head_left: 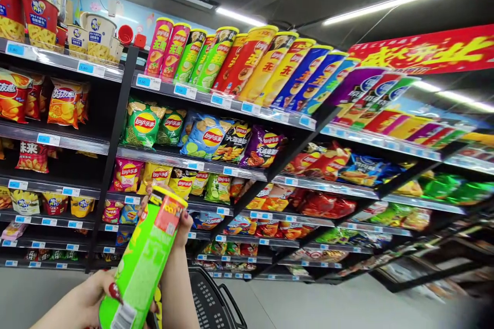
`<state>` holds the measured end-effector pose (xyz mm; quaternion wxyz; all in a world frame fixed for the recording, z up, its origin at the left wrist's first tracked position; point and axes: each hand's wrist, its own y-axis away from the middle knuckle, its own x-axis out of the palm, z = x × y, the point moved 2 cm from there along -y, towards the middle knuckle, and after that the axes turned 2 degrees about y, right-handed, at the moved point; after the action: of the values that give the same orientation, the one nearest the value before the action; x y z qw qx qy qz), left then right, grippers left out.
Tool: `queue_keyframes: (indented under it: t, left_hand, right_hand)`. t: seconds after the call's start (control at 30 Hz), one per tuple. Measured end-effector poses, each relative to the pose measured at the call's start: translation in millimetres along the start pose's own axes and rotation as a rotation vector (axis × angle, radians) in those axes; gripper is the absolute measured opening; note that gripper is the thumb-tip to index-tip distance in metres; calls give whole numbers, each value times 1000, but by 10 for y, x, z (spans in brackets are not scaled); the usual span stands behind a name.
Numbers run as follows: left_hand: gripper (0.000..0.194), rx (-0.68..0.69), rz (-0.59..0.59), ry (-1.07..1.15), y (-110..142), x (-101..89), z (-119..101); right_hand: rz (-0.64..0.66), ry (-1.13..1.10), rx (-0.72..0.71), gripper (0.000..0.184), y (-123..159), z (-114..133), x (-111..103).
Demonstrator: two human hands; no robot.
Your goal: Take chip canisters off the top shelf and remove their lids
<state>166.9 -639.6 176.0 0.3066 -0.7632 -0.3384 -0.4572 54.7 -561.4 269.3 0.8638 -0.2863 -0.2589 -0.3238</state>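
A green chip can (143,262) with a yellow lid is tilted in front of me, its label and barcode side toward the camera. My left hand (101,293) wraps round the lower part, thumb with a dark red nail lying on the front. Near the lid, my right hand (183,226) holds the can's upper right side; most of its fingers are hidden behind it. Below and to the right of the can is a black basket (206,298), partly covered by my right forearm.
Shelves of chip bags stretch from left to far right, with price tags along the shelf edges (216,164). Upright chip cans (262,64) line the top shelf. Cup-shaped snack tubs (40,18) stand at upper left. A red banner (424,49) hangs at right above the grey floor (293,306).
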Motion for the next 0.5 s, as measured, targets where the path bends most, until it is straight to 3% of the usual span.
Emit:
queue_keyframes:
  t: [0.1, 0.2, 0.37, 0.5]
  left_hand:
    - [48, -15, -23, -50, 35, -241, 61]
    - [38, -7, -142, -101, 97, -390, 96]
    - [60, 20, -168, -218, 120, -461, -9]
    - [70, -15, -181, -276, 121, -547, -191]
  right_hand:
    - [137, 65, 4, 79, 97, 38, 123]
    - [162, 75, 63, 80, 121, -16, 110]
    - [193, 148, 63, 86, 168, -73, 37]
    - [312, 226, 14, 90, 357, -60, 120]
